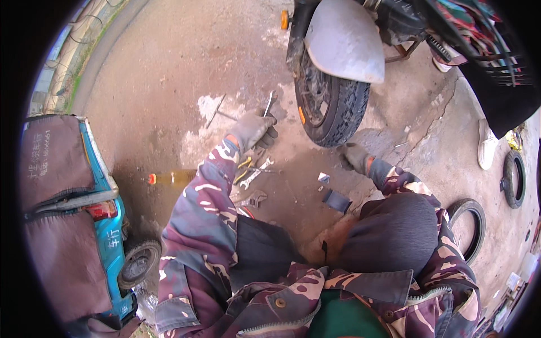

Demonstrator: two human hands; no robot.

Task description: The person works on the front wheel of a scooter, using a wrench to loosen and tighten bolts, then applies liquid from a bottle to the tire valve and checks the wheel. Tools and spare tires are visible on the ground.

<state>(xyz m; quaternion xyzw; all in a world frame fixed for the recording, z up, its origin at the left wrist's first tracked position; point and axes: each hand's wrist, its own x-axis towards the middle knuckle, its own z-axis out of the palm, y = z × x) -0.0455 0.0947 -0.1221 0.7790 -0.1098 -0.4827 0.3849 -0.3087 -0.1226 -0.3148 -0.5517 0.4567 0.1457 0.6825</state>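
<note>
My left hand [252, 130], in a grey work glove, is closed around a silver wrench [270, 103] whose upper end sticks out past the fingers. Just beyond it, a T-shaped metal tool [216, 111] lies on the ground, partly hidden by the glove. My right hand [355, 157], also gloved, is low beside the foot of a motorcycle's front tyre [345, 115], fingers loosely bent and no object visible in them. Between my arms lie an open-ended wrench [256, 173], yellow-handled pliers [242, 168] and an adjustable wrench [255, 199].
A bottle of yellowish liquid [173, 178] lies left of my arm. A dark small box [337, 201] rests before my knee. A blue three-wheeler [107, 225] stands at left. Loose tyres [477, 225] lie at right, near another person's white shoe [486, 145]. The motorcycle's grey fender [345, 42] overhangs its wheel.
</note>
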